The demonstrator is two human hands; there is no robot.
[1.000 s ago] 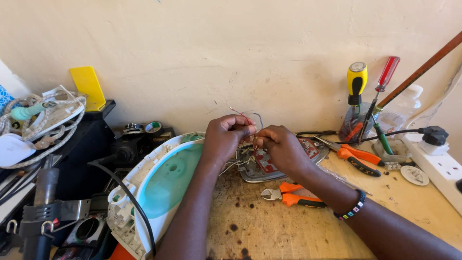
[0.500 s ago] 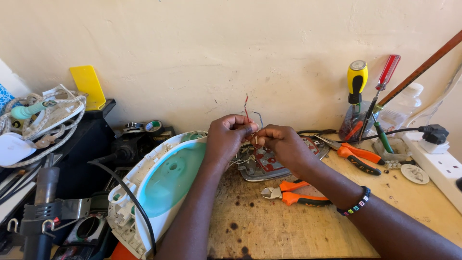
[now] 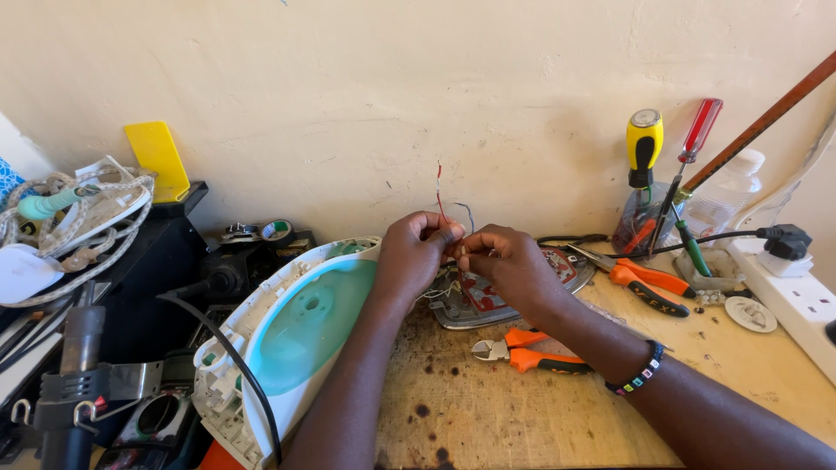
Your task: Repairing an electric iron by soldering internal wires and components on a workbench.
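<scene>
My left hand (image 3: 416, 252) and my right hand (image 3: 505, 261) meet over the metal soleplate (image 3: 514, 300) of a taken-apart clothes iron. Both pinch thin wires (image 3: 441, 193) between thumb and fingers; a red wire end sticks straight up above the left hand and a grey one curves beside it. The iron's white and turquoise plastic shell (image 3: 300, 335) lies on its side just left of my left forearm. Where the wires join the soleplate is hidden by my hands.
Orange-handled cutters (image 3: 531, 350) lie on the wooden bench under my right wrist, orange pliers (image 3: 640, 285) further right. A jar holds yellow and red screwdrivers (image 3: 649, 165). A white power strip (image 3: 797, 292) sits at right. Black tools, tape rolls and cables crowd the left.
The red wire end now stands straight up above my left hand; a second ago the wires were looped low between my fingers. My hands stayed over the soleplate.
</scene>
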